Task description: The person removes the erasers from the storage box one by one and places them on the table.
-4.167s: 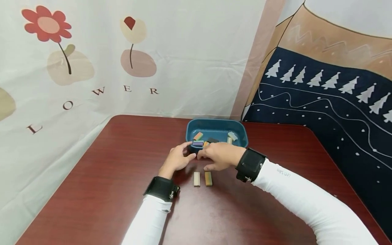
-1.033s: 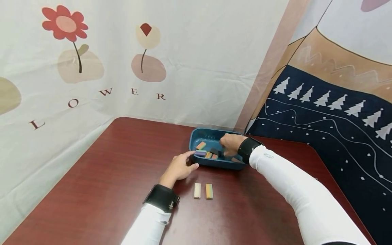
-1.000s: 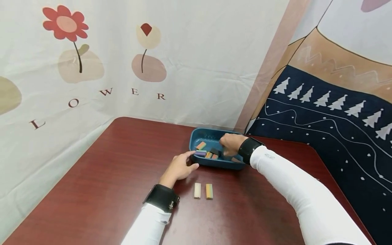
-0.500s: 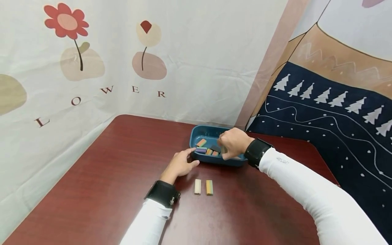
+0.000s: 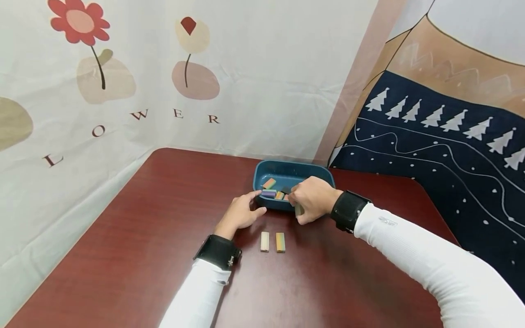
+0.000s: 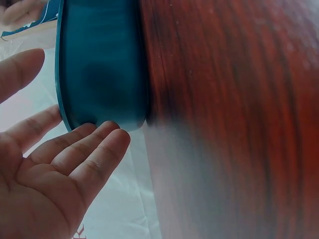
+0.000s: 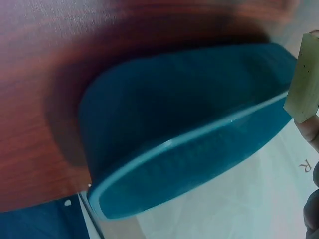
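My right hand [image 5: 315,199] pinches a pale, cream-coloured oblong block [image 7: 303,82] between thumb and fingers, just above the front rim of the blue plastic basin [image 5: 293,163]. In the head view the fingers partly hide that block. My left hand [image 5: 238,213] is spread, its fingertips at the basin's left front corner; the left wrist view shows its fingers against the basin's end wall. On the table in front of the basin lie a cream block [image 5: 265,242] and a yellow-and-green striped block [image 5: 280,242], side by side and a little apart.
Inside the basin are several more blocks, among them a purple one [image 5: 269,194], an orange-and-green one [image 5: 269,183] and a dark one [image 5: 286,190]. The reddish-brown table [image 5: 164,228] meets a white printed cloth [image 5: 262,82] behind it.
My right hand has come up out of the basin and toward me over its front rim, with the pale block in its fingers. The left hand has stayed at the basin's corner.
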Demonstrator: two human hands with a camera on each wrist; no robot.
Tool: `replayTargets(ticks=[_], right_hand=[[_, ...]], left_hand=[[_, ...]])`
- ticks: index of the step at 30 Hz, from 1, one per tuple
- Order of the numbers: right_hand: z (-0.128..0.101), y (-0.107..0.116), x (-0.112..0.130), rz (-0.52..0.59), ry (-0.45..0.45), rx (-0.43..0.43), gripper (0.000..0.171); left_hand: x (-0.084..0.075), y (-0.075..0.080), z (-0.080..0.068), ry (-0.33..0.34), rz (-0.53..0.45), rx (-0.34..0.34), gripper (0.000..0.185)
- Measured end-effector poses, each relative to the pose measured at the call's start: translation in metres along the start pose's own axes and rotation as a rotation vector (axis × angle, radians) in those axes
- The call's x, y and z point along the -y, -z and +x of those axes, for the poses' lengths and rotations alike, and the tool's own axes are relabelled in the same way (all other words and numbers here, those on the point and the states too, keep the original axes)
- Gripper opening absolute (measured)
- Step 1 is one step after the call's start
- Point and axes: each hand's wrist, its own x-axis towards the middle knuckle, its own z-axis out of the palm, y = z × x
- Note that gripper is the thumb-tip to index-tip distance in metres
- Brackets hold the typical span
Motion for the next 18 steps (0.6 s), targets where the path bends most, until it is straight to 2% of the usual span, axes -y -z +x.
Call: replayTargets(ticks=[8,18], right_hand=[[-0.007,-0.013,0.016,0.024,0.05,0.015,0.019],[-0.017,-0.035,0.035,0.04,0.067,0.098,0.031]], left_hand=[[0.0,0.0,0.003,0.015,0.013,0.003,0.06],[-0.003,-0.004,0.004,0.041,0.012,0.014,0.061]])
